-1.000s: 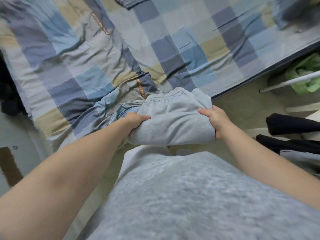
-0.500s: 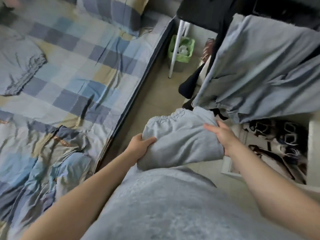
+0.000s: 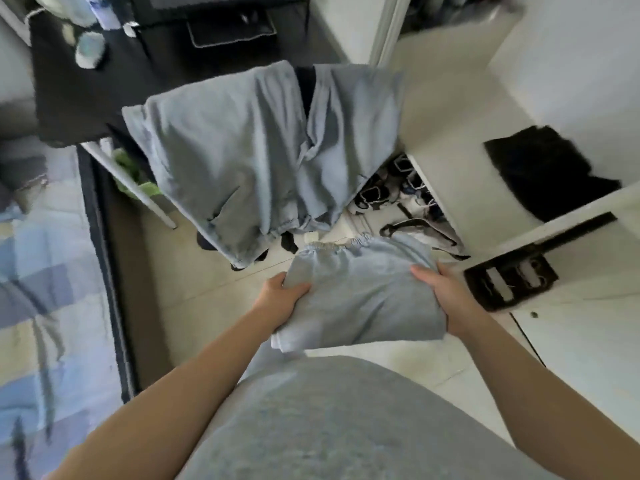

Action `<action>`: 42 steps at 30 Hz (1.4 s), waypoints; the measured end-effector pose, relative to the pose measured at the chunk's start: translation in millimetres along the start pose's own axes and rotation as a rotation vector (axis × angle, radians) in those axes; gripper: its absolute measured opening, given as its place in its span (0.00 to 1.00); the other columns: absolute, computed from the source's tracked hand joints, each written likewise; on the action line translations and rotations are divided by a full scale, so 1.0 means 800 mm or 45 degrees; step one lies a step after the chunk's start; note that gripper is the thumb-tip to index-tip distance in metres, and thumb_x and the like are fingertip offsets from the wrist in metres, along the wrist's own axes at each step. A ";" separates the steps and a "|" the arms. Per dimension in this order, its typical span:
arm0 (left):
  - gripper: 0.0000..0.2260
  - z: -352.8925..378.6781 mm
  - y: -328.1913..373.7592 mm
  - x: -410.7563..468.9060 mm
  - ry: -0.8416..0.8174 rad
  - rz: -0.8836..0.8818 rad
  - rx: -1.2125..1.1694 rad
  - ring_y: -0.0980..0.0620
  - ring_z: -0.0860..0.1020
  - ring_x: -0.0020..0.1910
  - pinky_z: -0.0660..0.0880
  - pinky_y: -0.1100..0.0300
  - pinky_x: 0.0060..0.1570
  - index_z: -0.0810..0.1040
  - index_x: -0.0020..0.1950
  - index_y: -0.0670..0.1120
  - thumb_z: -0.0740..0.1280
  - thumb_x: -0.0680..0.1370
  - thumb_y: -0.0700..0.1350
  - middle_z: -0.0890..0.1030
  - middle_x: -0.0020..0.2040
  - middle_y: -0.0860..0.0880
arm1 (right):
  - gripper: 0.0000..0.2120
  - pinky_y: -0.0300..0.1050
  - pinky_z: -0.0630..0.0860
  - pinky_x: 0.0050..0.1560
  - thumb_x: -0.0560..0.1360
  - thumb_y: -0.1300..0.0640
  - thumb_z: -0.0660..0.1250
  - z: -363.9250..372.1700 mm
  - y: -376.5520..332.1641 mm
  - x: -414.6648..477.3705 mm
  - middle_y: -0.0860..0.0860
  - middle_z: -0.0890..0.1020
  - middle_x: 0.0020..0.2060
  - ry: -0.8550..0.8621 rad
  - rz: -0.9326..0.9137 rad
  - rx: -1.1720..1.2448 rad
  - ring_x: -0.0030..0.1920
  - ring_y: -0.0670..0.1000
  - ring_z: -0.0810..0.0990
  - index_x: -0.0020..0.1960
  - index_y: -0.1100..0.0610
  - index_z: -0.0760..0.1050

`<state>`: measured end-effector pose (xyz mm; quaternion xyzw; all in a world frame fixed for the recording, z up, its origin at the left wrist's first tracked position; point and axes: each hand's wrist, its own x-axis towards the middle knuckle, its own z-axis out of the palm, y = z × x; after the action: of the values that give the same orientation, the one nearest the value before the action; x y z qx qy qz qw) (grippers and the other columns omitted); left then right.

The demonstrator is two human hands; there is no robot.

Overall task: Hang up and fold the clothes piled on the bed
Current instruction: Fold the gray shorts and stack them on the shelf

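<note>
**Grey fleece top** (image 3: 329, 420). Worn by the person. It fills the bottom of the view, with both bare forearms reaching out past it.

**Left hand** (image 3: 281, 299). The thumb lies on top of the bundle's left edge. The other fingers are tucked beneath and out of sight, so it is a pinching hold.

**Right hand** (image 3: 446, 301). It mirrors this on the right edge, with the thumb on top and the fingers under the cloth, unseen.

**Folded pale blue-grey fabric garment with a gathered elastic waistband** (image 3: 363, 296). A flat rectangular packet held level in the air between the two hands. It is off the bed and over the cream tiled floor (image 3: 194, 271). It is probably gripped at both sides so the folds do not slip open while it is carried.

**Bed with a blue, grey and cream checked cover** (image 3: 41, 306). At the left edge of the view, blurred.

**Pale blue-grey trousers** (image 3: 249, 161). They hang draped over a dark support that is mostly hidden, just beyond the packet. They seem parked there to keep them off the floor.

**Dark shoes** (image 3: 391, 188). Several stand in a low compartment behind the trousers. Details are unclear.

**White shelf unit** (image 3: 450, 126). An open shelf on the right carries a black folded cloth (image 3: 550, 171). This is judged the likely place for the packet, since folded things already lie there.

**Black table top** (image 3: 104, 91). Farthest back. A white leg (image 3: 138, 192) slants down from it, and a green basket (image 3: 133, 171) sits beneath.
</note>
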<state>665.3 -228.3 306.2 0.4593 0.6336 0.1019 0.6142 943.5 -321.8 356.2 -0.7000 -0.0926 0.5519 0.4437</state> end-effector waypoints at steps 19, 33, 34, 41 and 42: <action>0.07 0.133 0.289 0.203 -0.645 0.446 0.391 0.59 0.82 0.44 0.77 0.67 0.41 0.78 0.57 0.51 0.69 0.79 0.47 0.83 0.48 0.55 | 0.18 0.49 0.82 0.49 0.74 0.57 0.75 -0.024 -0.114 0.064 0.48 0.86 0.55 0.805 -0.343 0.559 0.53 0.53 0.86 0.63 0.48 0.79; 0.11 0.283 0.502 0.306 -0.313 0.907 0.802 0.46 0.75 0.45 0.69 0.56 0.46 0.74 0.63 0.47 0.61 0.83 0.49 0.78 0.48 0.48 | 0.15 0.46 0.80 0.50 0.75 0.60 0.70 -0.126 -0.286 0.298 0.49 0.84 0.52 0.933 -0.438 0.556 0.50 0.49 0.84 0.60 0.48 0.77; 0.11 0.293 0.516 0.317 -0.313 0.894 0.835 0.45 0.75 0.45 0.69 0.55 0.46 0.74 0.62 0.46 0.61 0.83 0.48 0.79 0.49 0.46 | 0.15 0.44 0.79 0.49 0.75 0.60 0.70 -0.137 -0.297 0.314 0.49 0.84 0.52 0.928 -0.429 0.550 0.49 0.49 0.83 0.60 0.49 0.77; 0.16 0.350 0.588 0.376 -0.403 0.814 0.935 0.39 0.77 0.59 0.72 0.52 0.56 0.74 0.69 0.44 0.64 0.82 0.46 0.80 0.60 0.43 | 0.19 0.48 0.80 0.54 0.73 0.58 0.74 -0.219 -0.324 0.381 0.50 0.84 0.50 0.844 -0.207 0.555 0.49 0.52 0.83 0.63 0.53 0.78; 0.16 0.360 0.595 0.382 -0.441 0.808 0.960 0.40 0.77 0.60 0.72 0.51 0.57 0.75 0.69 0.44 0.64 0.82 0.45 0.80 0.62 0.42 | 0.20 0.51 0.80 0.56 0.73 0.58 0.75 -0.229 -0.322 0.384 0.51 0.84 0.50 0.849 -0.159 0.591 0.50 0.54 0.83 0.64 0.53 0.78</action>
<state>1187.9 128.2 362.2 0.8280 0.3451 -0.0297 0.4410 1307.9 -74.7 329.6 -0.7148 0.1408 0.2731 0.6282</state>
